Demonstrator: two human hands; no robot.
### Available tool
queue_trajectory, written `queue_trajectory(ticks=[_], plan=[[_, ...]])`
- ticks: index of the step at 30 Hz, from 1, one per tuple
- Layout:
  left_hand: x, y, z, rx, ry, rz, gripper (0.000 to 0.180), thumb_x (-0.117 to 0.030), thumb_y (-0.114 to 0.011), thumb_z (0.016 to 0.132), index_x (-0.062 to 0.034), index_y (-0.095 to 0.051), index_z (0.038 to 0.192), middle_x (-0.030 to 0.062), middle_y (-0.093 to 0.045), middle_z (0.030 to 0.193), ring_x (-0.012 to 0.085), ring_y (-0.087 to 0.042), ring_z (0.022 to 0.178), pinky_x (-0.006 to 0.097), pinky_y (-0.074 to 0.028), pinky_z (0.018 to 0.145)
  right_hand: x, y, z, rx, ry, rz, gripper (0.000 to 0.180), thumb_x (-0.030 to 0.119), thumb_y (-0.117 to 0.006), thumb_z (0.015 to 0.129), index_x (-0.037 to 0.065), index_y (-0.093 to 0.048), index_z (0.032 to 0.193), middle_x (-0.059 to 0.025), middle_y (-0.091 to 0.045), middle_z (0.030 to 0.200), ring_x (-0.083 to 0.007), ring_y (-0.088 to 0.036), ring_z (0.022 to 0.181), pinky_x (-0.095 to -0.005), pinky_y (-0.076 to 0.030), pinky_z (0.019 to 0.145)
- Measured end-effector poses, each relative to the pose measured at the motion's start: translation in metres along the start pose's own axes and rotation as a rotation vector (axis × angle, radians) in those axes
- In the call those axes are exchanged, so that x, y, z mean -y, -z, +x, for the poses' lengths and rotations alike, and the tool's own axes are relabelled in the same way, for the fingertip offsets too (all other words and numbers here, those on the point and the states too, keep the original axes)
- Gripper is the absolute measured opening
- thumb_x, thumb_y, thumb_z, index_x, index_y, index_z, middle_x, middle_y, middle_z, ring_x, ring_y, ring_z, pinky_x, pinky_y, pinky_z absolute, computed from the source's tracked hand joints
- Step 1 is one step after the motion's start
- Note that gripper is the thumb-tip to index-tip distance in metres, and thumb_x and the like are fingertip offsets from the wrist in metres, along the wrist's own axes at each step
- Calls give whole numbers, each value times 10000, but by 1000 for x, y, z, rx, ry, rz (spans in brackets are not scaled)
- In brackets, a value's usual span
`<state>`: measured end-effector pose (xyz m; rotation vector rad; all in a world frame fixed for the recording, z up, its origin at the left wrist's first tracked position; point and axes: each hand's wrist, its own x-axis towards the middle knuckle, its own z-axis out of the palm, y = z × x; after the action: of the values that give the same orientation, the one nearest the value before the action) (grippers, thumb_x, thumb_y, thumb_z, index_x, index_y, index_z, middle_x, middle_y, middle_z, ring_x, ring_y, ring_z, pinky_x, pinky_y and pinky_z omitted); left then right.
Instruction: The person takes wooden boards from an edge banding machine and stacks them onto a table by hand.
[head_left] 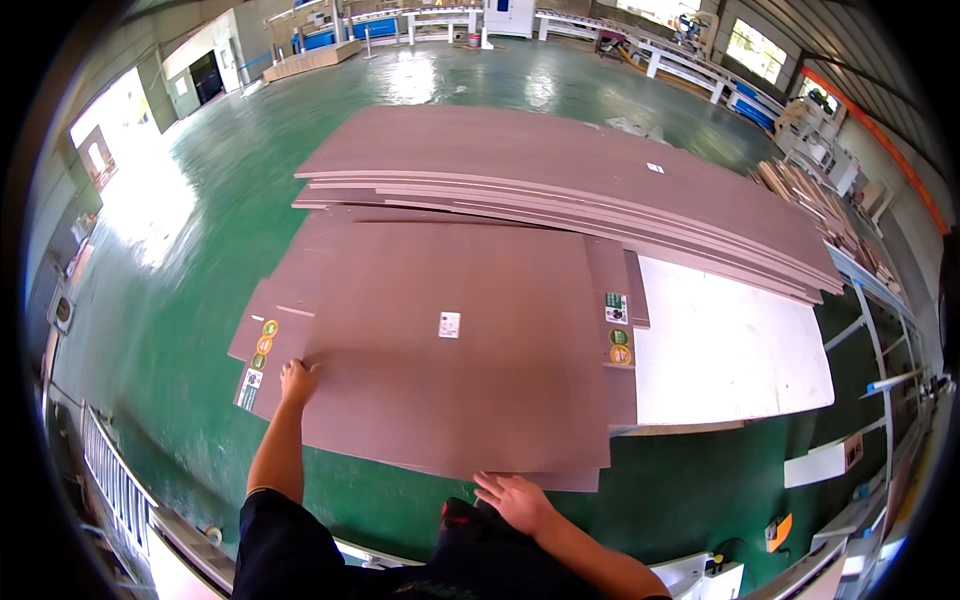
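A large brown panel (450, 370) with a small white label lies on top of the near pile. At its left edge is my left hand (299, 382), its fingers curled on the edge. By the panel's near edge, my right hand (517, 502) has its fingers stretched out and slightly apart, the fingertips touching the edge. Beneath the top panel, other brown boards (622, 390) stick out on the right, carrying round and square stickers. More stickers show on a board (255, 385) to the left of my left hand.
A taller stack of long brown boards (560, 155) lies behind the near pile. A white sheet (730, 350) extends to the right. Metal racks (885, 390) and wood offcuts (820, 215) stand on the right. Machine tables (440, 22) line the far side of the green floor (200, 290).
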<state>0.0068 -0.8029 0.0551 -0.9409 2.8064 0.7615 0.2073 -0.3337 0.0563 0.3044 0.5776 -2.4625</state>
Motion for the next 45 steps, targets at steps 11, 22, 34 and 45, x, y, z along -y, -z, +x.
queue_trajectory(ticks=[11, 22, 34, 45], plan=[[-89, -77, -64, -35, -584, 228, 630, -412, -591, 865, -65, -377, 1345, 184, -345, 1385, 357, -318, 1256, 463, -289, 1027, -9, -12, 79, 71, -185, -270, 760, 323, -701, 807, 48, -300, 1392, -152, -362, 1421, -269, -406, 1282, -404, -364, 1008], [-73, -176, 4, -395, -899, 286, 425, -285, -564, 911, -27, -497, 1242, 186, -548, 1191, 308, -549, 1061, 419, -471, 887, 142, 79, -150, -591, 504, -259, 404, 203, -662, 824, 18, -553, 1167, -78, -656, 957, -172, -635, 867, -303, -518, 782], [-382, -305, -530, 1253, -1220, -181, 364, -292, -539, 933, -11, -548, 1165, 142, -614, 1030, 252, -568, 984, 343, -428, 887, 245, 260, -550, -999, 1526, 474, 192, 172, -532, 867, 29, -535, 994, -124, -628, 873, -270, -625, 794, -402, -516, 756], [-476, -469, -631, 1221, -1492, 445, 346, -329, -514, 925, -63, -576, 1138, 140, -626, 991, 265, -592, 925, 369, -462, 820, 330, 363, -754, -1065, 1800, 567, 393, 237, -513, 912, -15, -440, 1205, -169, -575, 1091, -320, -583, 1008, -432, -486, 899]])
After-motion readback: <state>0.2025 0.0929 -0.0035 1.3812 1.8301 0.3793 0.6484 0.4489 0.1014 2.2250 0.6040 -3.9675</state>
